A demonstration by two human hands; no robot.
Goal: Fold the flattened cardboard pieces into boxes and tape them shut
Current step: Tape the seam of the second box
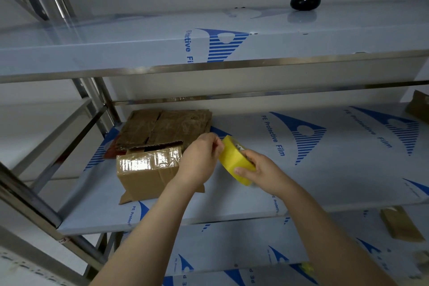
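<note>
A yellow tape roll [233, 160] is held above the middle shelf [325, 181]. My right hand [260, 169] grips it from the right, fingers curled round its rim. My left hand [200, 158] pinches at the roll's upper left edge with thumb and fingertips. Left of my hands a folded cardboard box [146, 172] stands on the shelf, its top covered in shiny clear tape and a bottom flap sticking out. Behind it lies a stack of flattened cardboard pieces [162, 129].
The shelves are steel, covered in blue-printed protective film. A black rounded object [305, 2] sits on the upper shelf. Another brown cardboard piece [417, 105] lies at the far right of the middle shelf, and one more cardboard piece [400, 225] on the shelf below.
</note>
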